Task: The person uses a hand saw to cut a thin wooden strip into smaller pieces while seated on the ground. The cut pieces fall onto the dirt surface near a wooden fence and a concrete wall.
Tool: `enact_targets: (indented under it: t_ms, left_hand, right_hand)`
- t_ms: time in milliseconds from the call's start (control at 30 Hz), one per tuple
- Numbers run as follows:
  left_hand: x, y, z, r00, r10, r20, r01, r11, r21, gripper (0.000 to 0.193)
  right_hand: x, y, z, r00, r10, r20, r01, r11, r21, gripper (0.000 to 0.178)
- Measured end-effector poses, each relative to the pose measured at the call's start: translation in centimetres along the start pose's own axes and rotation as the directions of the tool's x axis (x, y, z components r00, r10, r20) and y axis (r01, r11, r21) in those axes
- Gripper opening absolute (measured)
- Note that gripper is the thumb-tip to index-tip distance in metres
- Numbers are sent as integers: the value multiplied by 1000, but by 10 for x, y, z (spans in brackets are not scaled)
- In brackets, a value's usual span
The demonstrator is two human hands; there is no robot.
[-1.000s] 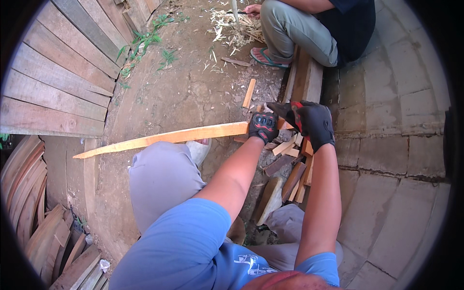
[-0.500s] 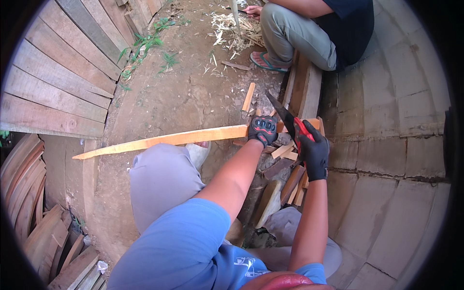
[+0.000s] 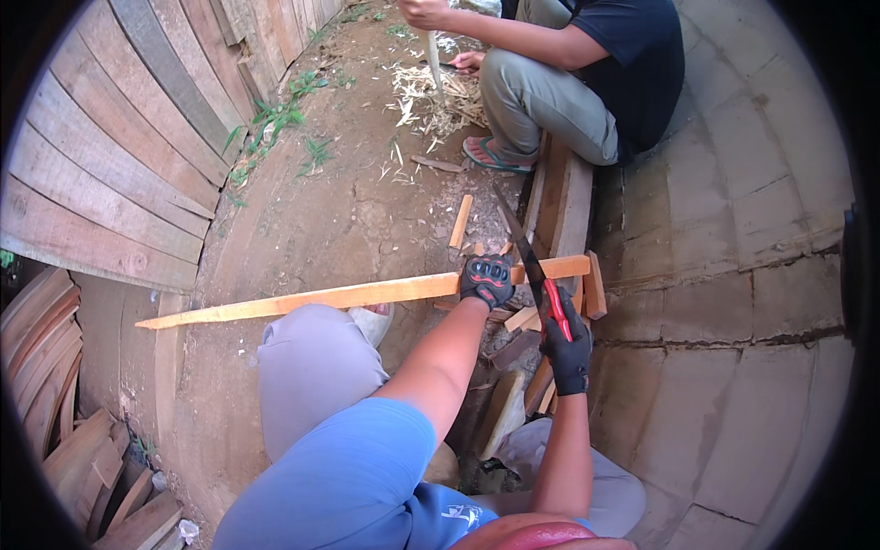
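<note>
A long light-coloured wooden plank (image 3: 367, 292) lies crosswise before me, its tapered end to the left. My left hand (image 3: 488, 280), in a black padded glove, is closed around it near its right end. In my gloved right hand (image 3: 566, 353) is the red handle of a hand saw (image 3: 525, 249). The dark blade crosses the plank just right of my left hand and points away from me. Whether its teeth are in the wood I cannot tell. Short wood offcuts (image 3: 522, 319) lie beneath and around the plank's right end.
A co-worker (image 3: 559, 82) squats at the far side by a heap of wood shavings (image 3: 431, 96), holding a pale stick upright. Along the right runs a block wall (image 3: 724, 302). A plank fence (image 3: 119, 137) stands at the left, with stacked curved boards (image 3: 41, 348) below it.
My right hand has drawn the saw back toward me and slightly left. The view has shifted a little. The co-worker's raised hand on the stick has come into view.
</note>
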State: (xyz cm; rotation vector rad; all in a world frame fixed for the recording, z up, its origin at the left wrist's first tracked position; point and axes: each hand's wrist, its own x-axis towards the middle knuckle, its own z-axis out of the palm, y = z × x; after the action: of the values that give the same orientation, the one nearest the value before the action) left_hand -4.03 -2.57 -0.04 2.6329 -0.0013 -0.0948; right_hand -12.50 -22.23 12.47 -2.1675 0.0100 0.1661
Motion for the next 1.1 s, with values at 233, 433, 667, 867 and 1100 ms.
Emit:
enact_targets:
  t_ms: [233,433,667,867,1100]
  left_hand:
    - [1,-4,7,999,-1,-54,3,1000,30,34]
    - [-3,2,1,998,35,-46,-35,999,10,23]
    - [1,-3,10,996,31,-85,-27,999,46,32]
    - [0,-2,10,988,49,-146,-38,996,76,30]
    - [0,4,3,996,23,-88,-19,999,48,28]
  right_hand:
    - [-1,-10,3,997,-83,12,83,996,-28,56]
    - [5,-38,0,996,93,13,-94,995,28,57]
    - [12,-19,2,998,-60,4,60,996,-68,57]
    - [-8,-40,-28,988,146,54,-152,981,123,59]
    - [-78,-65,-81,999,19,30,-17,998,-59,58]
